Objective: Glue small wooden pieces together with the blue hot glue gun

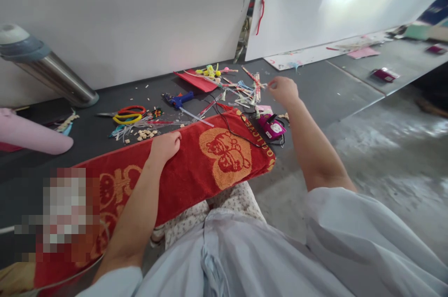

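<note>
My left hand (165,146) rests knuckles down on a red towel (196,166) with an orange emblem, fingers curled with nothing seen in them. My right hand (283,91) reaches out over the dark table (315,87) and pinches the end of a thin strip from a pile of coloured strips and sticks (245,92). A blue glue gun (178,99) lies left of the pile. A magenta device (271,127) with a black cable sits just below my right wrist.
Red and yellow scissors (128,114) and small scraps lie left of the glue gun. A steel cylinder (49,71) and a pink roll (31,136) lie at far left. White boards (140,17) stand behind the table. A red folded paper (198,80) lies by the pile.
</note>
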Motion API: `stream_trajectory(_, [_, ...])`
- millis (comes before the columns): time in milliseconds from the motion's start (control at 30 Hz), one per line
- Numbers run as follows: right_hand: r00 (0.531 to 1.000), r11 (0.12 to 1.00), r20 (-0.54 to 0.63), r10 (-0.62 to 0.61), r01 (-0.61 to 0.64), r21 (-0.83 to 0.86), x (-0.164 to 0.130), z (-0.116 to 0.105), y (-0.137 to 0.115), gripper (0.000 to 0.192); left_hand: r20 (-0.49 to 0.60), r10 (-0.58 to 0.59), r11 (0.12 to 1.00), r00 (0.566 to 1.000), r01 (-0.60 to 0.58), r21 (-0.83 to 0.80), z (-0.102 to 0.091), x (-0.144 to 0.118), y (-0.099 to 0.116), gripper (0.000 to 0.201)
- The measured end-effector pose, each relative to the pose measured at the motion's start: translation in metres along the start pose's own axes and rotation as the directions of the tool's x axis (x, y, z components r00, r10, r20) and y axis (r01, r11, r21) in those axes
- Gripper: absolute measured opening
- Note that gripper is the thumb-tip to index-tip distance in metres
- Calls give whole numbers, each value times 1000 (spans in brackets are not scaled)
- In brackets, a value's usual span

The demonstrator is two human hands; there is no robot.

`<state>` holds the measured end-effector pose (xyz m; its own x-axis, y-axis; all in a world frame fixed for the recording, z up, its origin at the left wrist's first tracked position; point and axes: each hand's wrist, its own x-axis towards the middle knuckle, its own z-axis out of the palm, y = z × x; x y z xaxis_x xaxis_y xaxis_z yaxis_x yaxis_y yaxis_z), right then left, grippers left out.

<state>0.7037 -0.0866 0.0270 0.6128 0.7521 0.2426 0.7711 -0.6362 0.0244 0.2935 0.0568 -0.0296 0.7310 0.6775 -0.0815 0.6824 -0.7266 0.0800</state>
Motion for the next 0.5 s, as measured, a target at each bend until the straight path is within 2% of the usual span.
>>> stream_trajectory(100, [995, 995, 89, 51, -58, 76, -5, 1, -16, 33, 2, 8, 1000, 1000, -8, 6, 1, 0, 0, 37])
stream_trajectory(200, [971, 996, 224, -80, 73, 42, -5, 0, -24, 34, 2, 15, 1000, 1000, -15, 11, 0, 0, 0, 36])
stream_trajectory(267, [924, 981, 334, -186, 196, 5, -3, 2, -28, 32, 2, 16, 1000, 1000, -16, 9, 0, 0, 0, 36])
stream_trajectory(333, [884, 964, 404, -237, 265, -15, -3, 4, -31, 31, -12, 12, 1000, 1000, -12, -3, -1, -1, 0, 37])
stream_trajectory(500, [880, 960, 405, -248, 279, -18, -10, 9, -50, 41, -73, -4, 1000, 997, 3, -17, 0, -2, -2, 37])
